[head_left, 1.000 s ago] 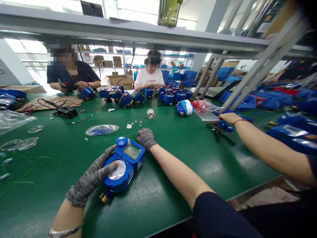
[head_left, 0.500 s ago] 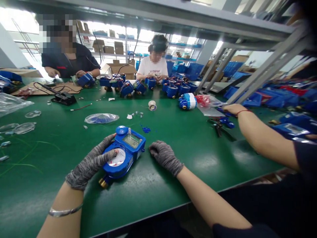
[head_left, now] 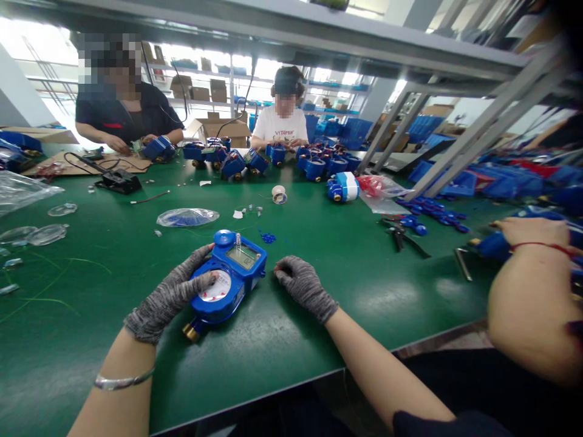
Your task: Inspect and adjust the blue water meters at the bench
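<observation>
A blue water meter (head_left: pixel 235 292) with a small digital display, a round dial window, a raised blue lid and a brass pipe end lies on the green table. My left hand (head_left: pixel 182 290), in a grey fingerless glove, grips its left side, with the thumb over the dial. Just right of the meter, my right hand (head_left: pixel 301 284) rests on the table in a matching glove, apart from the meter. Its fingers are curled in, and anything inside them is hidden. Tiny blue pieces (head_left: pixel 268 238) are scattered behind the meter.
Black-handled pliers (head_left: pixel 401 235) and blue parts (head_left: pixel 432 211) lie to the right, near a co-worker's arm (head_left: pixel 532 291). A wire spool (head_left: pixel 279 195) and a plastic bag (head_left: pixel 187 217) are farther back. Two people sit across the table behind a row of blue meters (head_left: pixel 232 164).
The co-worker's arm at the right has drawn back from the blue parts toward the meters at the right edge. My hands and the meter have stayed nearly still.
</observation>
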Tool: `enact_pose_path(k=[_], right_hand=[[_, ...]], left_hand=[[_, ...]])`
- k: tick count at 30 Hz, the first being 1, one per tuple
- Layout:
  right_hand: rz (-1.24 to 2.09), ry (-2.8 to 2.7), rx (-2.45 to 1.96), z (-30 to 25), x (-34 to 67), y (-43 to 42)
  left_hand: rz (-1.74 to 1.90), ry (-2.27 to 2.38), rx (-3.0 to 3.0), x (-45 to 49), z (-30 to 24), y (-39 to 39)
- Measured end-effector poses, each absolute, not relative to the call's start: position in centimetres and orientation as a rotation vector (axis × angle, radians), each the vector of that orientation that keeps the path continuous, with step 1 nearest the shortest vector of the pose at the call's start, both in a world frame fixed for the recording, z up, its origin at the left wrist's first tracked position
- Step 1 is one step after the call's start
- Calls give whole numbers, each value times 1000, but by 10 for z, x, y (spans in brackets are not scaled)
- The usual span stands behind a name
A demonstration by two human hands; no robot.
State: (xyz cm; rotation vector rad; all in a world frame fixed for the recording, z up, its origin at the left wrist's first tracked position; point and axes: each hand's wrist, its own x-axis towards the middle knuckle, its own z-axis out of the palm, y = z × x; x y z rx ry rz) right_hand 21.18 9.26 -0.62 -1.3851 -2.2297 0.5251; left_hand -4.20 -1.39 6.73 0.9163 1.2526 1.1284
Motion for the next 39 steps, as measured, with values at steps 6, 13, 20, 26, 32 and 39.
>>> enact_pose_path(k=[6,13,20,26,32,39], right_hand=[[411,-2197,-1055,11,199,71],[235,-2342,-1281,29,185,66],[217,-2508,-1235,30,192,52],[1432,-1757,-1233,20,194,71],[2047,-1331,-1092,23,175,81],[1965,-1147,-1077,12,169,54]], left_hand=[[1137,1255,896,-42,68,-15],[1136,1254,939,-44,68,-16],[1124,1269,938,-41,72,-16],[1137,1279,915,-41,72,-16],[1131,1268,970,-43,68,-17],[1128,1388,1005,-53,66,-9]])
